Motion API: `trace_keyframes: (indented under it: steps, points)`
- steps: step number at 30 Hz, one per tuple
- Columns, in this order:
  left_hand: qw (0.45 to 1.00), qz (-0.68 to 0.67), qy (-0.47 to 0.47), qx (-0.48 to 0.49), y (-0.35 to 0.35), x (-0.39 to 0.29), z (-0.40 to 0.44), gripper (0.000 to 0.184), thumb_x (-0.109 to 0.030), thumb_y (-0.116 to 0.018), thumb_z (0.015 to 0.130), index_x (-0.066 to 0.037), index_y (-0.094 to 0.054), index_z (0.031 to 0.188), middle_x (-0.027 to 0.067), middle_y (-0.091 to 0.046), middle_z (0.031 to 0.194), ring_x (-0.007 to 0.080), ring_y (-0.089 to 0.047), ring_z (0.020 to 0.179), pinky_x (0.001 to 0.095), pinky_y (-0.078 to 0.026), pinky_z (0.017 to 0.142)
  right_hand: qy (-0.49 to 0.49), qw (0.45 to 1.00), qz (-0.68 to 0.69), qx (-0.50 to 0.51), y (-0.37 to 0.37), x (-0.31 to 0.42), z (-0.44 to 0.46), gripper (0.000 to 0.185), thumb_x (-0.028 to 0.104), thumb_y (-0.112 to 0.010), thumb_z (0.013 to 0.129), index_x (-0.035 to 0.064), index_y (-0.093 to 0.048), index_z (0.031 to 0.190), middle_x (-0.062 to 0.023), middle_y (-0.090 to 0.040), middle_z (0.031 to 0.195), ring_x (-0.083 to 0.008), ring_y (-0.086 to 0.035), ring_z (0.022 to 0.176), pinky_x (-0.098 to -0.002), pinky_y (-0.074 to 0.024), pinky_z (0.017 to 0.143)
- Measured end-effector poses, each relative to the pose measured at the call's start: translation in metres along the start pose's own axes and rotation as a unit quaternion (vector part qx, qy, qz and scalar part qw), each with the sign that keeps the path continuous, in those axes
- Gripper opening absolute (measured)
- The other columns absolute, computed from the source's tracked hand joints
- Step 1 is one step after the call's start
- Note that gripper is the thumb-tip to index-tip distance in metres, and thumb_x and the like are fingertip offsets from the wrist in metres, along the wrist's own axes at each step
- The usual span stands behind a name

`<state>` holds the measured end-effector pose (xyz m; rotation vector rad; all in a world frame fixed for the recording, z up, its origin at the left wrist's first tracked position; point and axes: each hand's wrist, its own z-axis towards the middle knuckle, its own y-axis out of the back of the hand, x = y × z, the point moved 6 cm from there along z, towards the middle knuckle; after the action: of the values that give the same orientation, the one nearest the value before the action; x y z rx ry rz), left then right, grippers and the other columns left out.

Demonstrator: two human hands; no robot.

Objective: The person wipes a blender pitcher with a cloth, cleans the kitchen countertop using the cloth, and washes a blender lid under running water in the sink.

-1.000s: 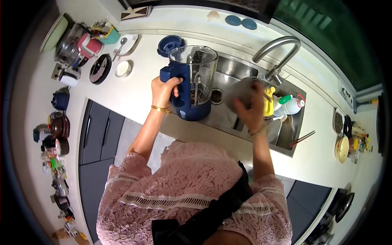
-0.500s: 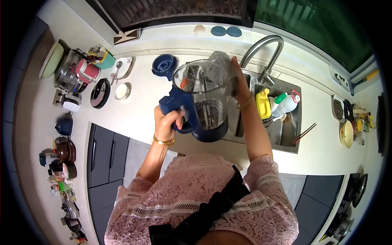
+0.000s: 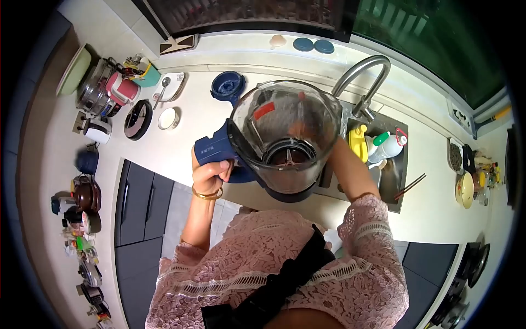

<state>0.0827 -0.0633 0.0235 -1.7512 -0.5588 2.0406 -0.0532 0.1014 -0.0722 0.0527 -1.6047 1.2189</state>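
My left hand (image 3: 208, 174) is closed around the dark blue handle of a clear blender jug (image 3: 285, 131), held over the counter edge with its wide mouth tilted towards me. Through that mouth show the blades and dark ring at its bottom, and a red label on the far wall. My right hand (image 3: 304, 125) is behind the jug, seen only as a blur through the glass; its fingers cannot be made out. Beyond the jug, a dark blue round lid (image 3: 228, 86) lies on the counter. Crumpled clear plastic (image 3: 346, 116) shows by the sink.
The steel sink (image 3: 399, 189), right of the jug, holds a yellow bottle (image 3: 358, 143) and a white bottle (image 3: 393, 145) under the curved faucet (image 3: 366, 68). Chopsticks (image 3: 411, 185) lie across its rim. A white cup (image 3: 168, 118) and a round black-rimmed lid (image 3: 138, 119) are at left.
The jug has tipped so its mouth faces me and its inside shows. My right hand, with clear plastic at the rim before, has moved down behind the jug. My left hand keeps the handle.
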Motion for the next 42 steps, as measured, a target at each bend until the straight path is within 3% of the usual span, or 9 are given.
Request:
trace_keyframes:
  steps: [6, 12, 18, 20, 23, 26, 30, 33, 42]
  points:
    - [0.988, 0.142, -0.005, 0.061, -0.015, -0.018, 0.006, 0.010, -0.003, -0.055, 0.050, 0.004, -0.052, 0.056, 0.0062, -0.051, 0.050, 0.0100, -0.041, 0.036, 0.0194, -0.030, 0.036, -0.167, 0.985, -0.033, -0.035, -0.047, 0.067, 0.031, 0.039, 0.024, -0.059, 0.075, 0.0002, -0.051, 0.105, -0.0125, -0.057, 0.097, -0.0204, -0.055, 0.086, -0.0305, -0.0465, 0.073]
    - [0.943, 0.311, 0.009, 0.120, -0.031, -0.016, 0.007, 0.013, -0.004, -0.062, 0.048, 0.001, -0.053, 0.056, 0.0024, -0.053, 0.053, 0.0083, -0.043, 0.044, 0.0203, -0.031, 0.042, -0.123, 0.686, -0.484, 0.529, -0.146, 0.061, 0.022, 0.042, 0.026, -0.059, 0.075, -0.0005, -0.050, 0.107, -0.0090, -0.058, 0.094, -0.0127, -0.053, 0.081, -0.0233, -0.0445, 0.071]
    - [0.965, 0.252, 0.028, 0.068, -0.015, -0.010, 0.002, 0.007, -0.001, -0.057, 0.054, 0.002, -0.055, 0.060, 0.0043, -0.054, 0.051, 0.0071, -0.043, 0.038, 0.0172, -0.031, 0.038, -0.244, 0.877, -0.368, 0.189, -0.067, 0.046, 0.020, 0.042, 0.030, -0.064, 0.071, 0.0013, -0.054, 0.100, -0.0092, -0.058, 0.092, -0.0164, -0.055, 0.081, -0.0247, -0.0455, 0.070]
    - [0.968, 0.247, 0.035, 0.027, -0.008, -0.009, -0.002, 0.008, -0.002, -0.056, 0.053, 0.003, -0.054, 0.060, 0.0043, -0.053, 0.050, 0.0075, -0.042, 0.037, 0.0177, -0.031, 0.038, -0.166, 0.957, -0.123, -0.204, -0.041, 0.047, -0.010, 0.042, 0.034, -0.060, 0.074, 0.0032, -0.053, 0.101, -0.0093, -0.057, 0.095, -0.0184, -0.056, 0.082, -0.0278, -0.0461, 0.070]
    - [0.967, 0.253, 0.037, 0.004, 0.006, -0.001, -0.006, 0.010, -0.003, -0.054, 0.053, 0.004, -0.053, 0.060, 0.0047, -0.051, 0.047, 0.0083, -0.041, 0.036, 0.0187, -0.030, 0.037, -0.063, 0.994, -0.043, -0.079, 0.013, 0.005, -0.007, 0.038, 0.032, -0.055, 0.077, 0.0055, -0.051, 0.104, -0.0087, -0.056, 0.097, -0.0187, -0.055, 0.083, -0.0291, -0.0466, 0.068]
    - [0.971, 0.233, 0.018, -0.048, 0.020, 0.003, -0.011, 0.007, -0.004, -0.051, 0.056, 0.002, -0.049, 0.055, 0.0041, -0.046, 0.043, 0.0105, -0.039, 0.033, 0.0203, -0.030, 0.036, -0.045, 0.906, -0.410, -0.096, 0.022, -0.011, -0.031, 0.037, 0.029, -0.053, 0.079, 0.0047, -0.049, 0.106, -0.0078, -0.054, 0.096, -0.0183, -0.052, 0.083, -0.0277, -0.0433, 0.072]
    - [0.974, 0.186, 0.007, -0.130, 0.029, 0.007, -0.010, 0.009, -0.005, -0.052, 0.060, 0.002, -0.049, 0.054, 0.0046, -0.044, 0.042, 0.0118, -0.037, 0.032, 0.0211, -0.030, 0.035, 0.046, 0.458, -0.887, -0.044, -0.030, -0.028, -0.064, 0.036, 0.026, -0.050, 0.081, 0.0036, -0.046, 0.108, -0.0065, -0.050, 0.094, -0.0178, -0.048, 0.084, -0.0259, -0.0389, 0.077]
    - [0.968, 0.163, 0.000, -0.188, 0.030, 0.010, -0.007, 0.011, -0.004, -0.052, 0.064, 0.003, -0.050, 0.056, 0.0052, -0.044, 0.042, 0.0125, -0.037, 0.031, 0.0217, -0.031, 0.034, 0.146, 0.801, -0.560, -0.156, -0.063, -0.019, -0.065, 0.046, 0.024, -0.055, 0.077, -0.0011, -0.040, 0.112, -0.0201, -0.041, 0.109, -0.0320, -0.039, 0.099, -0.0363, -0.0301, 0.088]
    - [0.962, 0.180, -0.064, -0.194, 0.002, 0.003, 0.011, 0.014, -0.007, -0.045, 0.069, 0.003, -0.051, 0.060, 0.0067, -0.045, 0.047, 0.0137, -0.039, 0.036, 0.0231, -0.032, 0.036, 0.332, 0.632, -0.693, -0.100, -0.150, 0.005, -0.038, 0.045, 0.028, -0.050, 0.074, 0.0055, -0.048, 0.113, -0.0101, -0.020, 0.135, -0.0334, -0.029, 0.113, -0.0542, -0.0110, 0.093]
